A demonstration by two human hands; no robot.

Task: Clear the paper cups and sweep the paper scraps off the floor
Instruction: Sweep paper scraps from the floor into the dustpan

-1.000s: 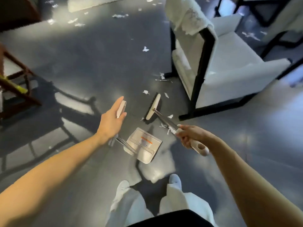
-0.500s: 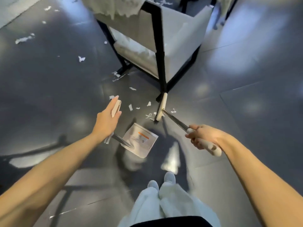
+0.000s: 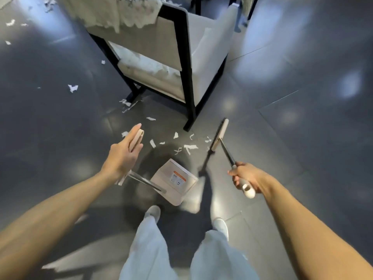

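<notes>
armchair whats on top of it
A white fringed cloth is draped over the armchair; more fluffy white fabric lies on its seat. The side panel covers most of the seat.

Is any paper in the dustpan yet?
No, the dustpan shows only its label inside; the paper scraps lie on the floor before it.

Glossy dark grey tiled floor [image 3: 302, 122], white armchair [image 3: 201, 63] with black frame, bright reflections

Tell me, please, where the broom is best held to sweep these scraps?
Hold the broom by the pale grip at its near end, coming from above, as the right hand does: the thin dark shaft slants down and away to its head.
</notes>
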